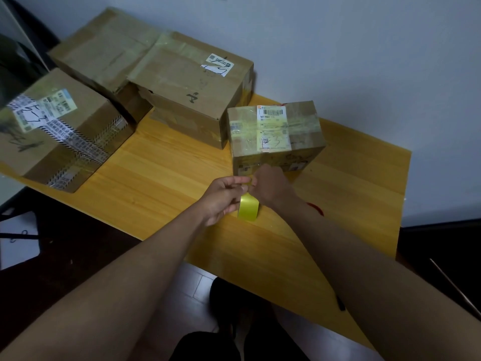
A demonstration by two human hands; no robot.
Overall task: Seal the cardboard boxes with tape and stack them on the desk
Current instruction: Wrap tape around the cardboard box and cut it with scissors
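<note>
A yellow roll of tape [248,210] is held above the wooden desk [161,173] by my left hand [223,196], whose fingers curl round it. My right hand [270,188] pinches the tape's free end at the top of the roll, just in front of a small cardboard box [276,136] with a white shipping label. A larger box [192,87] with a torn flap stands behind it to the left. Another box [59,131] with striped tape sits at the desk's left edge, and a flat box [101,48] lies at the back.
A grey wall [364,61] runs right behind the desk. Dark furniture [440,256] stands at the right of the desk. My legs [234,342] and a white tiled floor [187,290] show below the desk's near edge. A dark object [15,58] fills the upper left corner.
</note>
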